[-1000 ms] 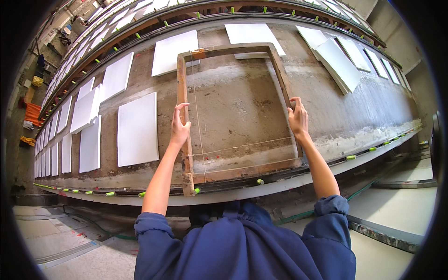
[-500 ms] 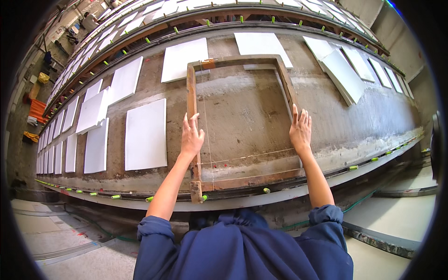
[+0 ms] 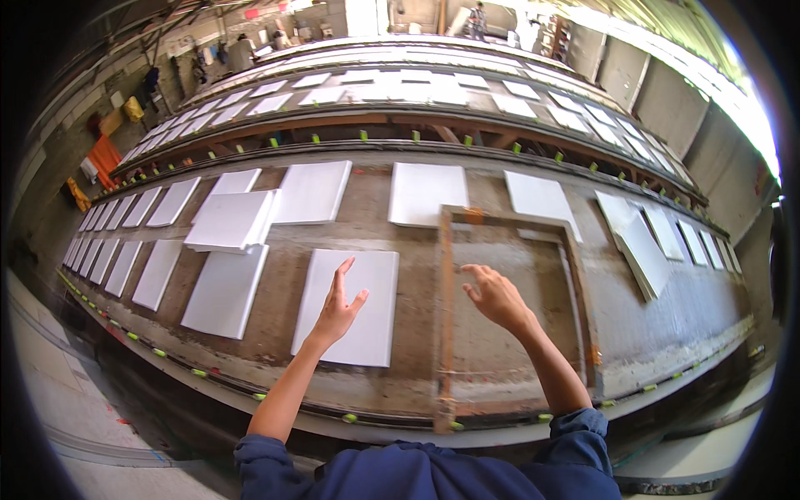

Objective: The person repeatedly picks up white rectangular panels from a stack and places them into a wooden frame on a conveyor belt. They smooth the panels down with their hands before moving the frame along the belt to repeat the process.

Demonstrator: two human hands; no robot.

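Observation:
My left hand (image 3: 337, 315) is raised over a stack of white sheets (image 3: 367, 304) lying in front of me, with its fingers stretched out and its thumb apart. To the right, my right hand (image 3: 495, 297) hovers over the opening of a wooden screen-printing frame (image 3: 447, 321). Its fingers point left, the thumb is spread from them, and nothing is between them. The frame rests on the long table (image 3: 414, 333); its mesh is see-through. A far corner of the frame overlaps another white sheet stack (image 3: 428, 190).
On the left, one tilted stack of sheets (image 3: 232, 221) lies across others. More white stacks (image 3: 646, 254) lean together at the right. Green clips (image 3: 350, 417) line the near table rail. Behind runs another table with sheets (image 3: 417, 88). A person (image 3: 477, 21) stands far off.
Both hands have let go of the wooden frame's sides and moved left. My view has swung left and up, so more of the tables behind shows.

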